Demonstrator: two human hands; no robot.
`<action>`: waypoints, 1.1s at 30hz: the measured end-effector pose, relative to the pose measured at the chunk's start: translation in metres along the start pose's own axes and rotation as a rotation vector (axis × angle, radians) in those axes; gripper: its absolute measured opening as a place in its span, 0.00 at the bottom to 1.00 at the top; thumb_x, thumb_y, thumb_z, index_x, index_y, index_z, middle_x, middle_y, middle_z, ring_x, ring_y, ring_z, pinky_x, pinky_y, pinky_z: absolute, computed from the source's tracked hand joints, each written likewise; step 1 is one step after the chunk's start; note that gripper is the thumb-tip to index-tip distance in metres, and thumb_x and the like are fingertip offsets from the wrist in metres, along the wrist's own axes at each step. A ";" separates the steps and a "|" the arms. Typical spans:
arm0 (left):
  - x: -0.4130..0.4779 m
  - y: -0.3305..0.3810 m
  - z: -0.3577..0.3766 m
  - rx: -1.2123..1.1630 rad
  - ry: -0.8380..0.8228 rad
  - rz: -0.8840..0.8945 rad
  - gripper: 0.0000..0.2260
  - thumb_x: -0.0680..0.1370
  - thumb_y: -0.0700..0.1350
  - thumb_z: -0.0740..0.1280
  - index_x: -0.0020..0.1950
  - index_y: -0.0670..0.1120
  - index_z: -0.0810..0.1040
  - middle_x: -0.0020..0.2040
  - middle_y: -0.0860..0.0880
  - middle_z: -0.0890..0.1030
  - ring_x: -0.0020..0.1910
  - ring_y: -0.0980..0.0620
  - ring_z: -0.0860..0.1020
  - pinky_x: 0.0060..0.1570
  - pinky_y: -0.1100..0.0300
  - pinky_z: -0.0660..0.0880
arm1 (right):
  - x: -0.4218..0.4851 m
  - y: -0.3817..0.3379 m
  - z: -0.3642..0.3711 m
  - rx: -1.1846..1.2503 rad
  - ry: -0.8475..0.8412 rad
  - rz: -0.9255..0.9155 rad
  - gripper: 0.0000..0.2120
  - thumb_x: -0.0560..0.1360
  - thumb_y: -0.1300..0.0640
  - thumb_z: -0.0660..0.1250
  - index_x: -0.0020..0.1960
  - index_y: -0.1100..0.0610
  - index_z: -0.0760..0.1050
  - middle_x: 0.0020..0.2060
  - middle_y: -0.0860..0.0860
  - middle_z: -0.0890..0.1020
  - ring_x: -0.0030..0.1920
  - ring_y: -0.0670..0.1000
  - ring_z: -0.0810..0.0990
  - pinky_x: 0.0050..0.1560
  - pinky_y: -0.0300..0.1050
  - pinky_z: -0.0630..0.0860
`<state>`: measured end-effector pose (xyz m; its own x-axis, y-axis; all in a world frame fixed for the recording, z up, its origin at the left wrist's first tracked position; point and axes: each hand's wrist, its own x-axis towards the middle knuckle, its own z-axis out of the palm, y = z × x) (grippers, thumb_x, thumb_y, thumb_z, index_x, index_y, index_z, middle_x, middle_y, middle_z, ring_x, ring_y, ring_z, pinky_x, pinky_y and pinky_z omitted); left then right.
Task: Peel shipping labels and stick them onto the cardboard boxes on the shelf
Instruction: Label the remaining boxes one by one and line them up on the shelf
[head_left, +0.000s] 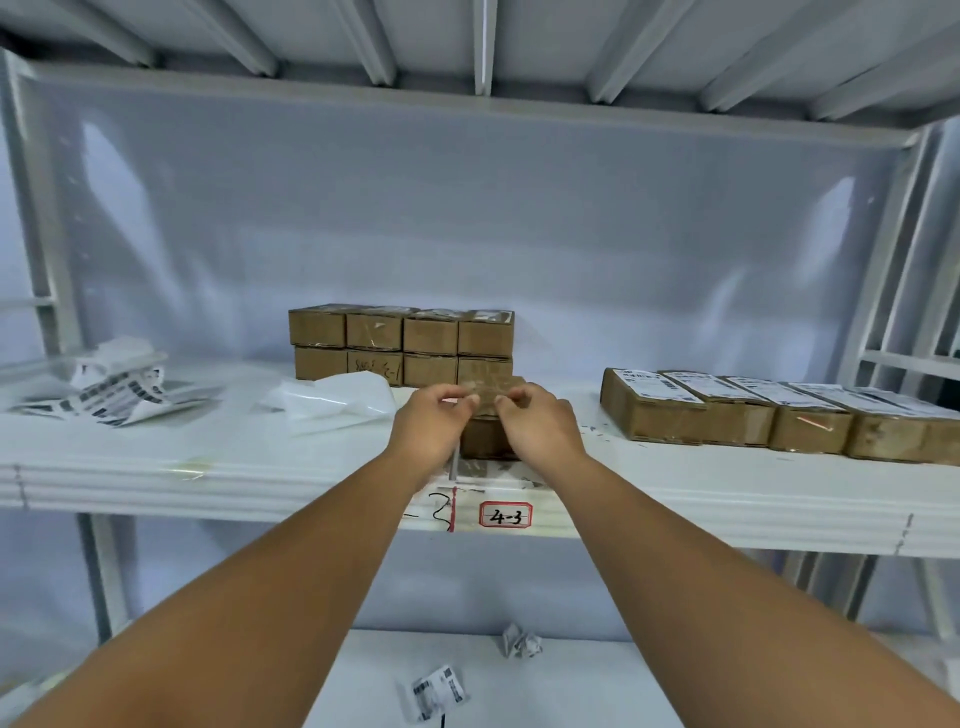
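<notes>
Pinching at fingertip level, the left hand and the right hand meet in the middle of the frame, just above one cardboard box that stands alone near the front edge of the shelf. Both hands are narrow, thumb against fingers. Under the left hand hangs a thin pale strip – I judge it is the shipping label, seen on its edge. What the right hand pinches, I cannot tell.

Such a label will be very light, thin and floppy, with one sticky side, so it can curl and stick on itself. It is better to take it only at two corners or at the edges, and to keep it stretched between the hands.

The strip now points down, its long axis vertical in the frame, its edge toward the camera. For the box top it must be turned flat – probably along the box, as on the labelled boxes at the right. Unlabelled boxes are stacked behind, and the label sheets lie at the left.
</notes>
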<state>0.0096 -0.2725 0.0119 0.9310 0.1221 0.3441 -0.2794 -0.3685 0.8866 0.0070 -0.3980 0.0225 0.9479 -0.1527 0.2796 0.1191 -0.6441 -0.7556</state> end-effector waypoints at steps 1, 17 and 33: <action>0.000 -0.001 -0.001 -0.007 -0.019 0.004 0.14 0.78 0.52 0.65 0.60 0.49 0.77 0.53 0.50 0.81 0.54 0.51 0.77 0.57 0.56 0.72 | -0.001 0.000 0.000 -0.004 0.005 -0.003 0.15 0.79 0.48 0.57 0.63 0.49 0.72 0.61 0.55 0.73 0.43 0.50 0.66 0.37 0.39 0.63; -0.005 -0.010 -0.010 -0.199 -0.020 -0.004 0.04 0.77 0.44 0.66 0.48 0.49 0.80 0.47 0.49 0.82 0.51 0.48 0.80 0.59 0.48 0.75 | -0.015 0.005 0.011 -0.101 0.246 -0.056 0.16 0.79 0.47 0.56 0.64 0.48 0.73 0.63 0.55 0.68 0.64 0.56 0.69 0.62 0.49 0.68; -0.003 -0.047 -0.121 0.885 0.389 0.342 0.12 0.74 0.39 0.64 0.56 0.45 0.79 0.58 0.46 0.74 0.59 0.43 0.69 0.40 0.56 0.67 | -0.033 -0.092 0.083 -0.172 -0.005 -0.725 0.20 0.76 0.61 0.59 0.67 0.51 0.70 0.59 0.52 0.73 0.59 0.53 0.72 0.55 0.49 0.73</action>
<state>-0.0086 -0.1443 0.0067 0.6494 0.1151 0.7517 -0.0957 -0.9683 0.2309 -0.0110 -0.2719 0.0336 0.6506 0.3586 0.6695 0.6675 -0.6903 -0.2789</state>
